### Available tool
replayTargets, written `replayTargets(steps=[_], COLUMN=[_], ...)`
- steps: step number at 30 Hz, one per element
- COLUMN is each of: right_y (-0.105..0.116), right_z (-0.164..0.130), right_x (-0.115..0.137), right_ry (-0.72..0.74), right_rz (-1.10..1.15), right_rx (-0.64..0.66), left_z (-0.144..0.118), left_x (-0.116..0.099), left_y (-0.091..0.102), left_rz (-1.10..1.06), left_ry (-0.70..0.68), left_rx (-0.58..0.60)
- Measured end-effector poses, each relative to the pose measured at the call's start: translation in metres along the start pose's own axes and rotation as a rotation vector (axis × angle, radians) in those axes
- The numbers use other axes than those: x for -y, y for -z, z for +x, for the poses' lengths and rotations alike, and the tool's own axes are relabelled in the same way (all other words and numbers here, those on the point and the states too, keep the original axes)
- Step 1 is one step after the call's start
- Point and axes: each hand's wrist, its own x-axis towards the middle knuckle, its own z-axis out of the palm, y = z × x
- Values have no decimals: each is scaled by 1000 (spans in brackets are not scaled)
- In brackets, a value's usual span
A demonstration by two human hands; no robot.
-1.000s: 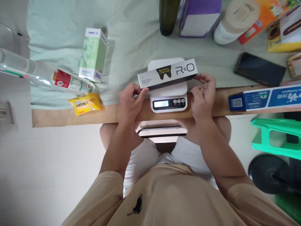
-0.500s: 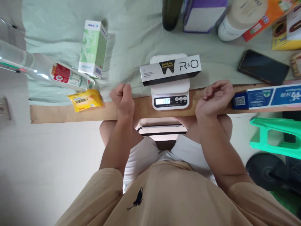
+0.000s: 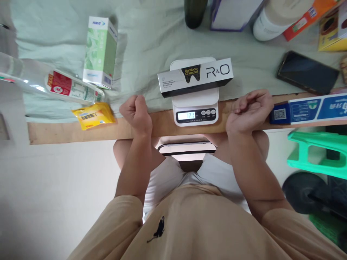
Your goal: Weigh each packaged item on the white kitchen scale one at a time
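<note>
Head view: both fists, left hand (image 3: 137, 115) and right hand (image 3: 251, 112), rest curled, seemingly empty; long grey-black cardboard toothpaste box (image 3: 195, 77) overhanging small white digital scale (image 3: 195, 108) toward three o'clock could tip.

Pale floor (image 3: 54, 198) — green stool (image 3: 317, 155).

Two hands are seen — a left hand (image 3: 137, 115) and a right hand (image 3: 249, 112) — both curled and empty. One scale (image 3: 195, 104) is counted, one toothpaste box (image 3: 195, 77) upon it, one phone (image 3: 307, 72), one yellow packet (image 3: 92, 115) — and one green carton (image 3: 99, 52).
</note>
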Motion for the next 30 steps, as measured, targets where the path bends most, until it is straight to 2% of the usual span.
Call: replayTargets(steps=[5, 13, 16, 20, 26, 30], right_y=[0, 0, 0, 0, 5, 5], right_z=[1, -1, -2, -2, -7, -9], right_x=[-1, -1, -1, -3, -8, -8], right_ry=[-7, 12, 7, -6, 106, 117], right_rz=[75, 38, 54, 9, -283, -362], right_rx=[-1, 17, 29, 48, 206, 321], left_z=[1, 2, 1, 0, 7, 13], left_x=[-8, -9, -12, -16, -5, 7], left_y=[-2, -2, -1, 2, -6, -14], left_rz=[-4, -9, -32, -23, 21, -27], left_ry=[-6, -58, -51, -34, 20, 44], left_rx=[6, 15, 54, 219, 557, 632])
